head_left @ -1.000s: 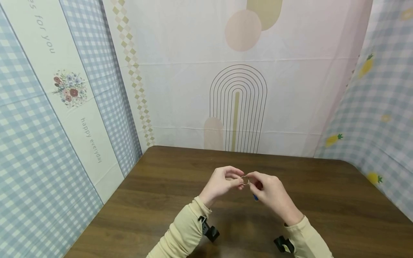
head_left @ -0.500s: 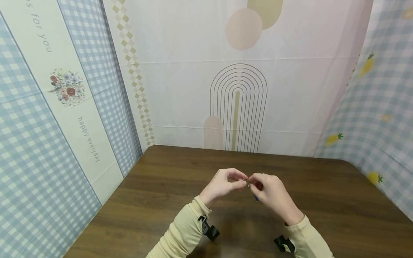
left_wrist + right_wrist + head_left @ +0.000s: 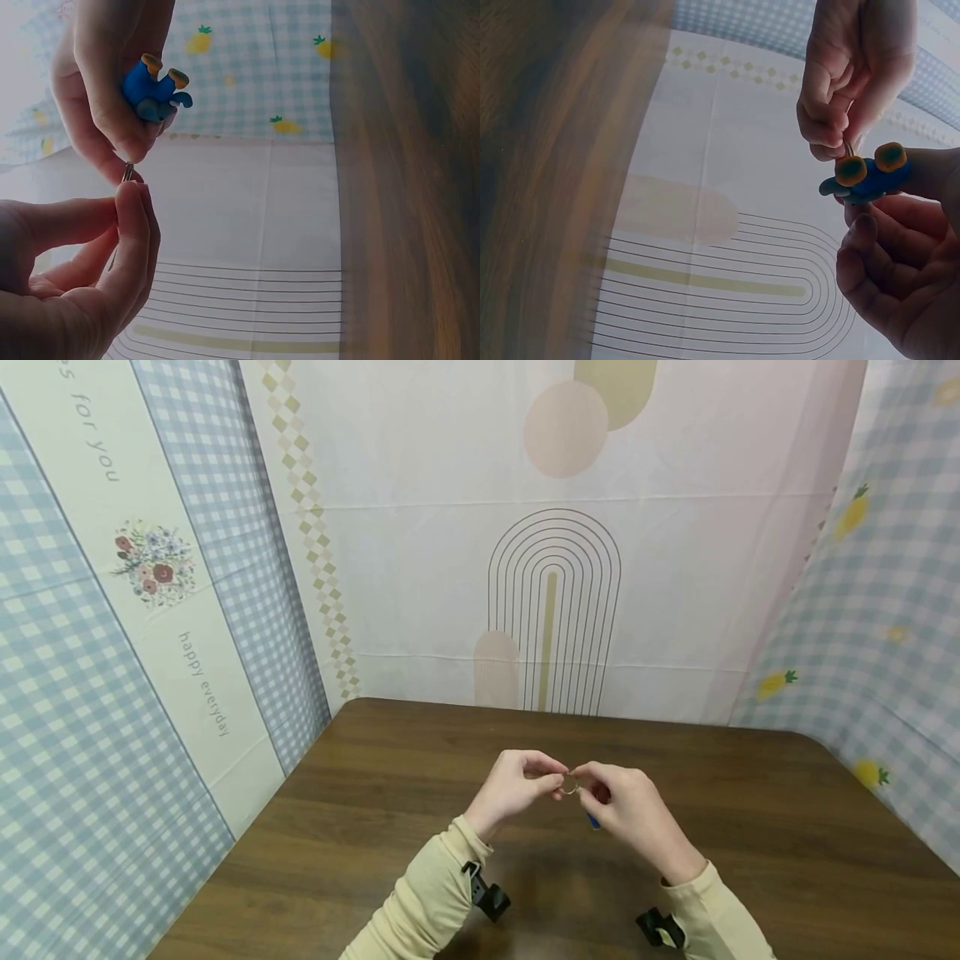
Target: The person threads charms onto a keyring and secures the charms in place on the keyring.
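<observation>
Both hands meet above the table, around a keychain's thin metal split ring (image 3: 570,792). My left hand (image 3: 517,787) pinches one side of the ring between thumb and fingertips. The right hand (image 3: 628,802) pinches its opposite side. Beneath the right hand hangs the keychain's small blue figurine (image 3: 154,94), with orange-rimmed feet and a grey-blue curved part. In the head view only a blue sliver of the figurine shows under that hand. Seen from the left wrist, the ring (image 3: 127,172) is edge-on and partly covered by fingertips.
The brown wooden table (image 3: 420,735) spreads below the hands. A printed pale curtain (image 3: 420,568) stands behind it, with checked cloths (image 3: 900,610) on the right and left. Black camera mounts (image 3: 491,897) are strapped to both wrists over pale yellow sleeves.
Half a second ago the hands were closer and the ring was mostly hidden between them. The left hand has since drawn slightly left, and the ring's round outline shows again. The right hand barely moved.
</observation>
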